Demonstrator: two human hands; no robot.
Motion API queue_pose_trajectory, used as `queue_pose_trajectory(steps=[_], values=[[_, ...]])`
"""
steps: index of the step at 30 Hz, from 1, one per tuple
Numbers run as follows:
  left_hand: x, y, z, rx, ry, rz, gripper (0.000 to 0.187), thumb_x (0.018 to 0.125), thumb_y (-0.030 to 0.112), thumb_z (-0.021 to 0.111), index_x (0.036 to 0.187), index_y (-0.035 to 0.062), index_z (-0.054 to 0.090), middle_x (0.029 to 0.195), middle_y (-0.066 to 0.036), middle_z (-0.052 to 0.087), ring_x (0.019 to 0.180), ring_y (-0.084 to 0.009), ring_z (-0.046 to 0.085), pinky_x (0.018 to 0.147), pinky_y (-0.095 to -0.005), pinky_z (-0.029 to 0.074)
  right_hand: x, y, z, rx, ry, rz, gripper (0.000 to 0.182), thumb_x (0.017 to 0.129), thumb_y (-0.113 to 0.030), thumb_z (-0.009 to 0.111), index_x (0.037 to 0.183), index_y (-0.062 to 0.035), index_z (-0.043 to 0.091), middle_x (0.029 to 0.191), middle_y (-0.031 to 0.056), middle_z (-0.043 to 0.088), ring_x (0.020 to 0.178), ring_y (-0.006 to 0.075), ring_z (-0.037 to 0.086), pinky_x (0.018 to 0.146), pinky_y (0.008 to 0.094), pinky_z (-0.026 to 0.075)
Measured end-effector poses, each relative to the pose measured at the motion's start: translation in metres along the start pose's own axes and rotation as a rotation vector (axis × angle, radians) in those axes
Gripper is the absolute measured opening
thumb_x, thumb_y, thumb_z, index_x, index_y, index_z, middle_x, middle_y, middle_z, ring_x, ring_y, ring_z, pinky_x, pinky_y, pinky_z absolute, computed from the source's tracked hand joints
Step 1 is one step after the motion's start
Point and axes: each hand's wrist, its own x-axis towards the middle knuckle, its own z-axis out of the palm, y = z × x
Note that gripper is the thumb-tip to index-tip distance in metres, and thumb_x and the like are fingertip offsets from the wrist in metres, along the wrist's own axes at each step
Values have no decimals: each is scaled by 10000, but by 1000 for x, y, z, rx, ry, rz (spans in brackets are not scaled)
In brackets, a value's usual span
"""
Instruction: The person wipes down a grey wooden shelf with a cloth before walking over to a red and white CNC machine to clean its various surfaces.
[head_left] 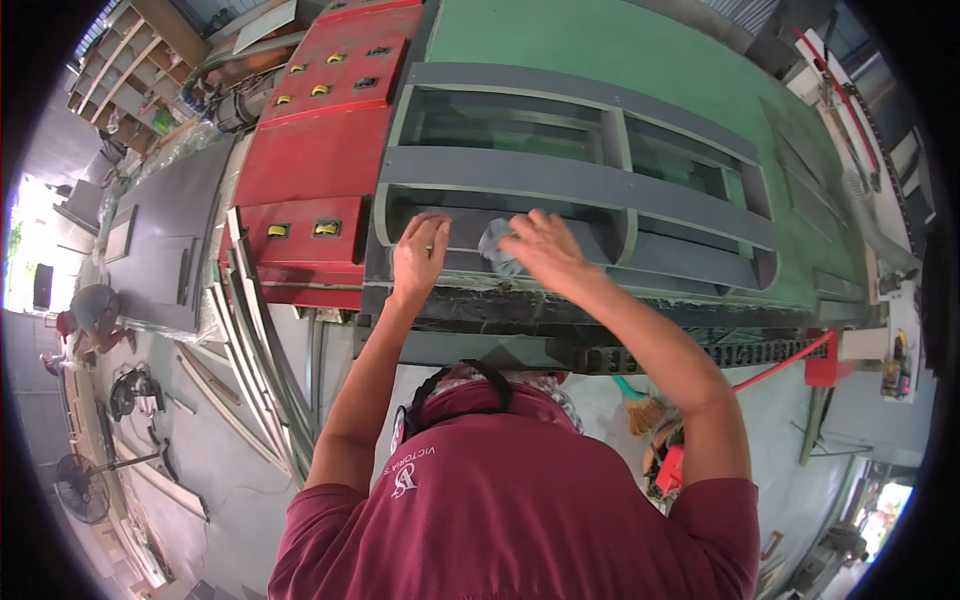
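Observation:
A grey shelf unit (500, 178) with rounded ends and several compartments lies on a green-topped machine table (800, 240). My right hand (548, 250) is closed on a crumpled grey-blue cloth (495, 248), at the near left compartment of the unit. To its left, my left hand (420, 258) is raised at the unit's near left corner. Its fingers are curled together, and I cannot see what they hold, if anything. The cloth is partly hidden behind my right fingers.
Red panels with yellow-and-black latches (320, 230) adjoin the unit on the left. Long strips (255, 350) lean there. A fan (82, 488) and a crouching person (95, 310) are at far left. A broom (640, 412) is below the table edge.

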Motion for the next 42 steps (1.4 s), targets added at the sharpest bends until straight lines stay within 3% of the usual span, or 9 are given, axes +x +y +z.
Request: queue_pose_trajectory(steps=[5, 14, 18, 20, 24, 31, 33, 38, 42], values=[[7, -33, 30, 91, -78, 35, 121, 854, 110, 587, 909, 13, 635, 936, -109, 639, 852, -303, 615, 757, -392, 485, -34, 71, 22, -261, 35, 5, 248, 728, -84, 627, 969, -139, 603, 1035, 70, 548, 1047, 238, 512, 871, 374, 389], [2, -65, 28, 270, -65, 175, 292, 833, 160, 612, 1096, 34, 609, 1190, -134, 585, 1182, -321, 495, 1019, -429, 374, -65, 81, 23, -517, -4, 130, 183, 752, -104, 606, 927, -102, 555, 882, 78, 577, 878, 206, 597, 850, 335, 389], [4, -61, 25, 240, -58, 128, 314, 831, 171, 620, 1117, 43, 603, 1211, -148, 568, 1193, -327, 484, 1008, -424, 386, -78, 60, 21, -343, -10, 164, 237, 710, -4, 597, 926, -80, 533, 823, 124, 577, 800, 245, 623, 809, 383, 413], [6, -59, 24, 231, -55, 105, 316, 832, 172, 620, 1120, 43, 603, 1211, -153, 565, 1194, -329, 483, 1007, -425, 387, -88, 38, 3, -105, -342, 348, 272, 737, 7, 561, 994, -80, 551, 904, 164, 610, 884, 296, 625, 807, 420, 432], [20, -65, 25, 251, -62, 154, 309, 823, 181, 631, 1101, 48, 611, 1182, -143, 575, 1138, -332, 514, 977, -417, 408, -125, 45, -13, 123, -545, 402, 314, 780, -31, 514, 1081, -114, 549, 1018, 177, 616, 1003, 341, 598, 818, 482, 449], [34, -73, 45, 407, -99, 61, 385, 839, 308, 611, 1141, 70, 595, 1182, -146, 565, 1118, -321, 521, 1004, -422, 378, -112, 96, -95, 270, -127, 546, 368, 824, -103, 523, 1189, -149, 521, 1124, 132, 601, 1024, 354, 572, 839, 425, 464], [32, -73, 46, 462, -127, 8, 415, 847, 348, 596, 1158, 73, 589, 1199, -149, 555, 1141, -321, 507, 1028, -435, 354, -96, 108, -99, 162, 231, 610, 391, 827, -132, 568, 1213, -167, 516, 1111, 118, 591, 1006, 333, 576, 831, 421, 467], [33, -76, 46, 571, -89, 63, 460, 842, 397, 585, 1171, 75, 589, 1211, -156, 545, 1188, -347, 463, 1083, -506, 252, -57, 131, -1, 49, 207, 583, 407, 826, -128, 614, 1218, -186, 521, 1097, 111, 499, 1019, 316, 529, 823, 432, 484], [33, -74, 46, 565, -84, 24, 472, 827, 401, 592, 1171, 78, 591, 1211, -162, 542, 1196, -351, 454, 1084, -499, 256, -30, 132, 4, -49, 343, 668, 433, 821, -101, 624, 1228, -191, 503, 1041, 97, 469, 977, 313, 516, 763, 438, 494]])
